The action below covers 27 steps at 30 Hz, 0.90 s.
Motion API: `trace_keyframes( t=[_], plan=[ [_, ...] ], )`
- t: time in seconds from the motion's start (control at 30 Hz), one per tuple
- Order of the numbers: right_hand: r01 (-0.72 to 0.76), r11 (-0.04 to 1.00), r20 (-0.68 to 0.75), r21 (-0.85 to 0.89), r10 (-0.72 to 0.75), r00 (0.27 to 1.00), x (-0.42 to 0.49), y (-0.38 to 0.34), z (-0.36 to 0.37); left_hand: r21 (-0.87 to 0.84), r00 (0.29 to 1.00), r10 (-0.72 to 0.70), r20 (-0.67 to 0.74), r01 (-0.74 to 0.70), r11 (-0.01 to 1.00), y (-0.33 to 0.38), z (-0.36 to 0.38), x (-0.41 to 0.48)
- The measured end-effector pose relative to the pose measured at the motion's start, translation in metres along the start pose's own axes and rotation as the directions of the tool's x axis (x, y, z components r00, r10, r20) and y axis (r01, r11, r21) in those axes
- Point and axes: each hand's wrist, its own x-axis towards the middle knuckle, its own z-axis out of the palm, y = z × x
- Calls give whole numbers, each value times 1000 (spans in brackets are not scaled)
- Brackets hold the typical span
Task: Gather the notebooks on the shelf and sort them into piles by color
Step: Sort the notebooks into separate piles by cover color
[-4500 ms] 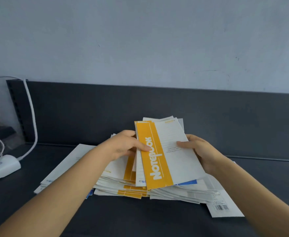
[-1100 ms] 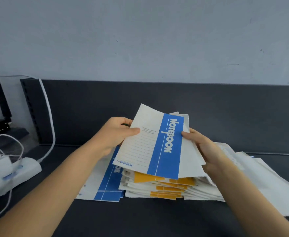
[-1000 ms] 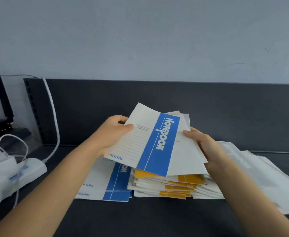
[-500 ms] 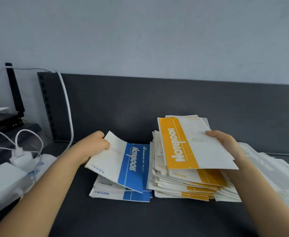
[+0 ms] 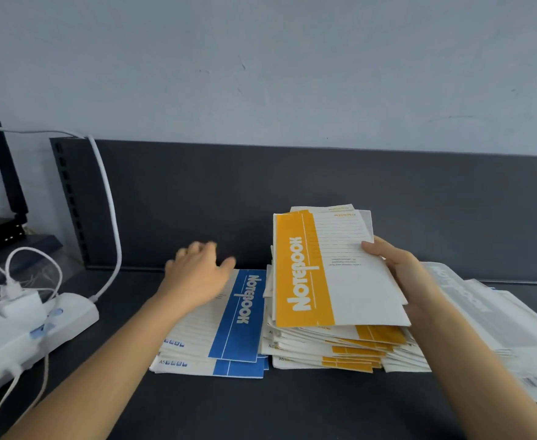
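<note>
Sorting mid-stack: left hand (image 5: pixel 197 276), spread and holding nothing, hovers over the blue pile (image 5: pixel 226 325) at nine o'clock, right hand (image 5: pixel 402 274) grips the yellow notebook (image 5: pixel 330 271), due next for a yellow pile.

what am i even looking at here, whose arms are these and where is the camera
There is no machine here. A person wears one wide-angle camera on the head, looking forward and down, so the two bare arms reaching in from the bottom are their own.

They stand at a dark shelf sorting notebooks by color. The left hand is open, over the blue pile, where blue-striped notebooks lie flat. The right hand holds a yellow notebook by its right edge, raised above the mixed stack in the middle, which shows mostly yellow stripes. Further right lie pale notebooks, too blurred to tell their color. At the far left a white power strip with cables sits on the shelf.
</note>
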Motion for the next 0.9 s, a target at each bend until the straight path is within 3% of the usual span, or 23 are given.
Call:
trace_keyframes(
  t=[0.03,0.1,0.13,0.2,0.3,0.53,0.6,0.63,0.7,0.77,0.83,0.9],
  plan=[
    [7,1000,6,3,-7,1000,0,0,0,-222,999,28,-32,-35,974,12,-7,-3],
    [20,1000,11,-3,-20,1000,0,-4,0,-672,992,95,81,-16,740,43,-22,-10],
    [32,999,-2,-7,-32,999,0,-7,0,-751,978,150,146,11,660,57,-27,-11],
    [63,998,-29,-21,-63,998,-1,-14,-3,-748,967,220,131,-49,662,79,-28,-8],
    [151,980,-109,-133,-166,980,-2,-24,-16,-719,981,195,-24,-152,678,101,-23,4],
    [151,971,-126,-187,-176,976,-5,-40,-60,-656,972,237,-3,-180,733,133,-6,22],
    [130,978,-117,-163,-150,982,-2,-38,-71,-673,960,267,86,-141,726,133,1,25],
    [121,982,-111,-146,-138,984,-1,-37,-74,-688,933,301,198,-86,721,130,4,25],
    [117,983,-106,-140,-133,985,4,-35,-78,-670,794,395,462,21,742,121,6,24],
    [126,980,-96,-153,-142,985,7,-33,-79,-643,666,459,588,41,765,109,6,20],
    [126,978,-85,-163,-142,986,7,-33,-80,-666,657,484,577,35,745,101,4,20],
    [121,978,-79,-169,-136,988,7,-33,-83,-724,713,488,504,40,689,95,0,22]
  ],
)
